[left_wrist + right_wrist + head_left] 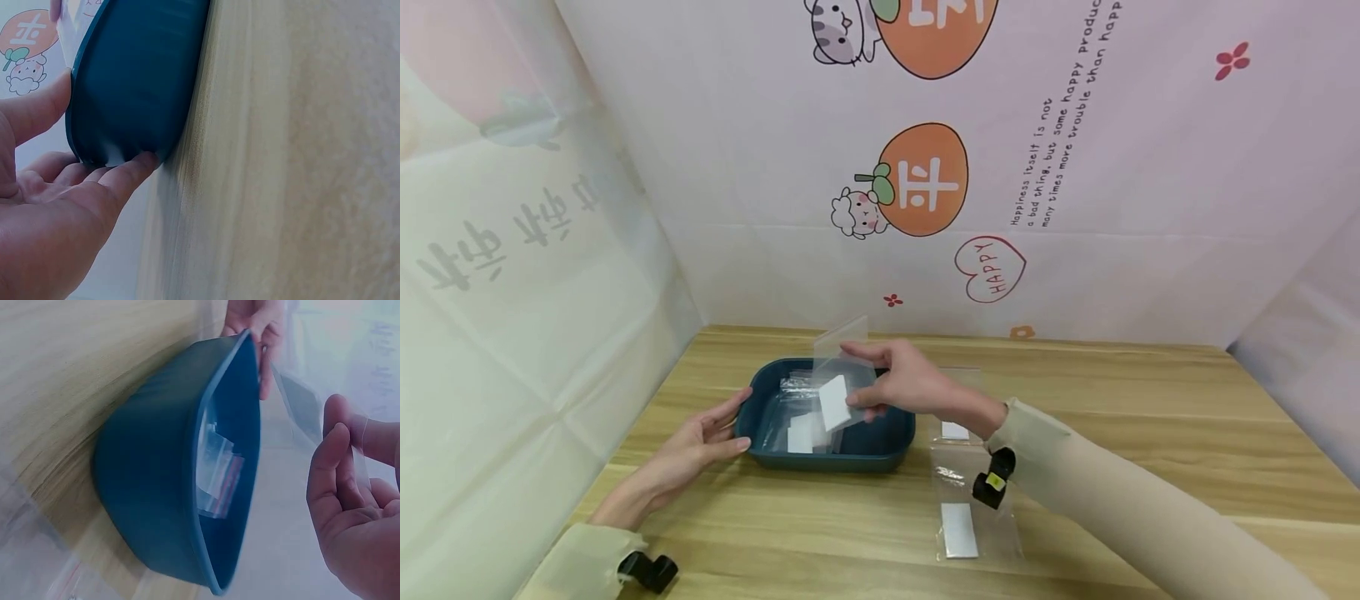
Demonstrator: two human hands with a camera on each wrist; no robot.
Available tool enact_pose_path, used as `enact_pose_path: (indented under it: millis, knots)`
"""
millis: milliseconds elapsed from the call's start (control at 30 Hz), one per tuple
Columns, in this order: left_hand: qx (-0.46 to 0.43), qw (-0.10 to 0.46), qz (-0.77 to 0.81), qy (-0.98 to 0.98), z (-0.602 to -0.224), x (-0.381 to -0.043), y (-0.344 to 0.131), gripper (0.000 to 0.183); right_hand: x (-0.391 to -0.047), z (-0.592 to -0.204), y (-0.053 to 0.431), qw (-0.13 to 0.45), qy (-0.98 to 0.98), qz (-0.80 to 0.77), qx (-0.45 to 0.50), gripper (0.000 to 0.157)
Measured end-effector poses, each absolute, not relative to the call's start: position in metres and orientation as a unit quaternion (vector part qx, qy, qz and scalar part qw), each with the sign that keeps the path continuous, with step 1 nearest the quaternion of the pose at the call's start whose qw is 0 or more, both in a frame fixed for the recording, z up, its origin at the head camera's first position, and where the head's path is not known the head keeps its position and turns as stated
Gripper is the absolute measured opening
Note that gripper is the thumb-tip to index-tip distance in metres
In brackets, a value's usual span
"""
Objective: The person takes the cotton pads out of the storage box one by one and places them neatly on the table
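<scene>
Right hand (898, 387) pinching a clear plastic zip bag with a white card (837, 392), held above the dark teal plastic tray (865, 454). Left hand (700, 442), fingers straight, touching the tray's left rim. Tray toward the desk's (1150, 400) back-left corner; bare wood along the right edge.
</scene>
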State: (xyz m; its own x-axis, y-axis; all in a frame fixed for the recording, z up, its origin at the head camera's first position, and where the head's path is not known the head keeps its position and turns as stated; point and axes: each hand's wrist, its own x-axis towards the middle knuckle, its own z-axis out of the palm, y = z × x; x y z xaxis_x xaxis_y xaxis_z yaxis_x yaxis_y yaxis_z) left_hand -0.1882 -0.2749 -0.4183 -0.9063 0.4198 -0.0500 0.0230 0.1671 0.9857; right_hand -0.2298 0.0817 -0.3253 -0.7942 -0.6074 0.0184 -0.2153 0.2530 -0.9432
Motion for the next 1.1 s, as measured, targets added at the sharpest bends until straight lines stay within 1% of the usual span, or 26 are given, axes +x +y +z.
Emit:
enact_pose_path:
  millis: [333,500,667,800,1100]
  knots:
    - [0.151,0.158,0.629,0.746,-0.419,-0.188,-0.276,0.088,-0.200,-0.315,0.120,0.173,0.758,-0.565,-0.277,0.080]
    - [0.151,0.158,0.628,0.747,-0.419,-0.188,-0.276,0.086,-0.185,-0.317,0.139,0.165,0.756,-0.573,-0.269,0.081]
    - [0.150,0.156,0.625,0.750,-0.419,-0.187,-0.277,0.086,-0.171,-0.321,0.159,0.167,0.743,-0.590,-0.268,0.083]
    - [0.150,0.157,0.622,0.753,-0.418,-0.187,-0.276,0.086,-0.158,-0.324,0.176,0.168,0.738,-0.603,-0.250,0.083]
    - [0.150,0.159,0.625,0.749,-0.417,-0.188,-0.276,0.087,-0.135,-0.335,0.215,0.132,0.751,-0.603,-0.235,0.080]
